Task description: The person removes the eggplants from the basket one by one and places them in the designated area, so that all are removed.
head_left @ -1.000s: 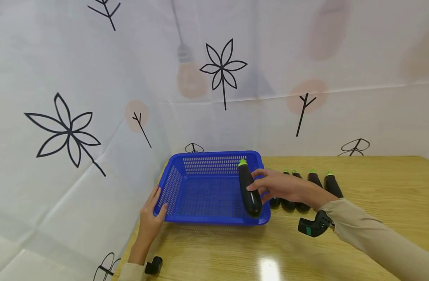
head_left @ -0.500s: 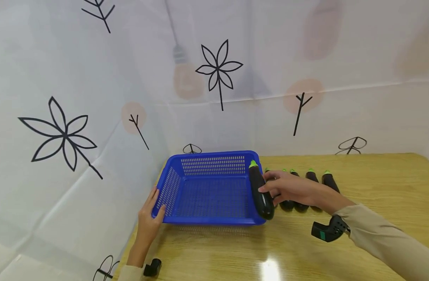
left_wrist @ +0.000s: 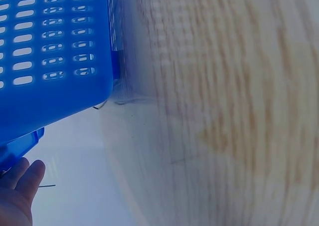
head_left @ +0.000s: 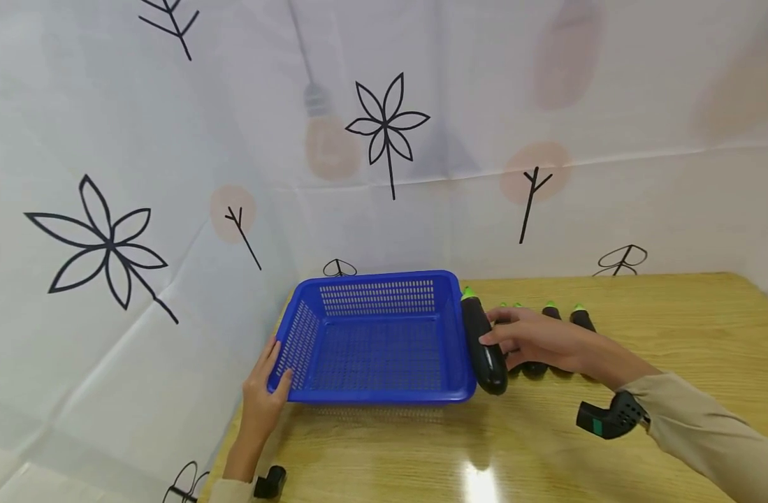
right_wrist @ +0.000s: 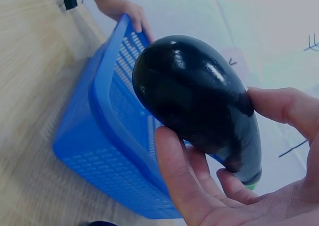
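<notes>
My right hand grips a dark eggplant with a green cap, thumb on one side and fingers on the other. The eggplant hangs just outside the right rim of a blue plastic basket, tilted with its cap toward the back. In the right wrist view the eggplant's rounded end faces the camera, with the basket behind it. At the basket's left rim my left hand holds on near the front corner. The left wrist view shows only its fingertips by the rim.
Several more eggplants lie in a row on the wooden table, right of the basket and partly behind my right hand. A white patterned cloth hangs behind and to the left of the table.
My right hand has carried the eggplant rightward, from over the basket's right part to just past its right rim. The left hand stays at the left rim. The view has shifted slightly.
</notes>
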`<state>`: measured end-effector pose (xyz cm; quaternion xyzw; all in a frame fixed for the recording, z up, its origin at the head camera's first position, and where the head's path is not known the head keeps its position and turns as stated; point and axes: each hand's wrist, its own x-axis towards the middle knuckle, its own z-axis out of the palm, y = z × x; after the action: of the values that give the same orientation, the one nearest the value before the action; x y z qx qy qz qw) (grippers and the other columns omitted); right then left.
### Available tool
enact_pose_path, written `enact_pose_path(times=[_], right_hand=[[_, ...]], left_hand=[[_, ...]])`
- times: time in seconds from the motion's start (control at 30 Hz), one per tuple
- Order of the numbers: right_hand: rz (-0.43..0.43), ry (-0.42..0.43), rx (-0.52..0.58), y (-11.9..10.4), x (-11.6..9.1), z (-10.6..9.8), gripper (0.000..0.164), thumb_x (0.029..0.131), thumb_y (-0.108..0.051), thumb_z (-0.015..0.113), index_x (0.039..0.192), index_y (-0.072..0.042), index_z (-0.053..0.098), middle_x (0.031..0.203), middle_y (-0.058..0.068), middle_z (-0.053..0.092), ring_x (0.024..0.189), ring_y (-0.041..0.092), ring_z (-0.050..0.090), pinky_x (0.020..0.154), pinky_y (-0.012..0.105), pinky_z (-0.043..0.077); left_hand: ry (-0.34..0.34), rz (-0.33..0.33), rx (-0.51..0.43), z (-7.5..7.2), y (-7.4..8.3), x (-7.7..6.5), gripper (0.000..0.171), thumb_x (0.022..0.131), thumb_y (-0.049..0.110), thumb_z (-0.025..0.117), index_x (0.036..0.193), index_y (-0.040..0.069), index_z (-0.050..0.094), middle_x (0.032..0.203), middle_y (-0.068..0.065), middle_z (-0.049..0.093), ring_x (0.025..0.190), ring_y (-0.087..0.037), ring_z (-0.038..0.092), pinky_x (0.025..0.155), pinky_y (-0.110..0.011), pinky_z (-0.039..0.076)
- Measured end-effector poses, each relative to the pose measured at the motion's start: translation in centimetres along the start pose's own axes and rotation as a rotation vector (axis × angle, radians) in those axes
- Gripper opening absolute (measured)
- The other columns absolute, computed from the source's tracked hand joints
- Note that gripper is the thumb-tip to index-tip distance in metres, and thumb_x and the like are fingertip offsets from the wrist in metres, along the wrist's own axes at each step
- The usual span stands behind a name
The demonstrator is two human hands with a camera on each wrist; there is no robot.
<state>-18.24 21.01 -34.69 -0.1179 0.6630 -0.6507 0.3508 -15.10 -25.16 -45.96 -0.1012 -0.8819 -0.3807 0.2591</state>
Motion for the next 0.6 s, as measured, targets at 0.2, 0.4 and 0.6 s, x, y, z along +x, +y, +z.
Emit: enact_pose_path(times=[0.2, 0.4, 0.6], right_hand=[[0.008, 0.015, -0.013, 0.0, -0.3, -0.5, 0.071, 0.093, -0.019, 0.057, 0.142, 0.006, 0.012, 0.118, 0.017, 0.058, 0.1, 0.031, 0.063, 0.084, 0.046, 0.05], [0.034, 0.051, -0.035, -0.1, -0.9, -1.2, 0.084, 0.093, -0.021, 0.057, 0.147, 0.005, -0.003, 0.127, 0.023, 0.052, 0.101, 0.03, 0.061, 0.086, 0.046, 0.049], [0.04, 0.067, -0.052, -0.1, -1.8, -1.9, 0.088, 0.094, -0.022, 0.056, 0.148, 0.004, -0.008, 0.133, 0.026, 0.045, 0.103, 0.029, 0.06, 0.087, 0.045, 0.048]], left_hand=[[-0.003, -0.005, 0.001, 0.1, 0.0, 0.1, 0.058, 0.087, 0.004, 0.062, 0.141, -0.001, 0.042, 0.149, -0.011, 0.035, 0.132, -0.035, 0.037, 0.104, -0.03, 0.028], [-0.004, -0.004, 0.001, 0.1, 0.0, 0.1, 0.057, 0.088, 0.005, 0.062, 0.141, -0.002, 0.042, 0.149, -0.011, 0.035, 0.132, -0.035, 0.036, 0.104, -0.025, 0.027], [0.006, 0.019, -0.019, 0.1, -0.1, 0.1, 0.058, 0.087, 0.002, 0.062, 0.14, -0.004, 0.042, 0.147, -0.019, 0.036, 0.132, -0.038, 0.036, 0.1, -0.008, 0.021]])
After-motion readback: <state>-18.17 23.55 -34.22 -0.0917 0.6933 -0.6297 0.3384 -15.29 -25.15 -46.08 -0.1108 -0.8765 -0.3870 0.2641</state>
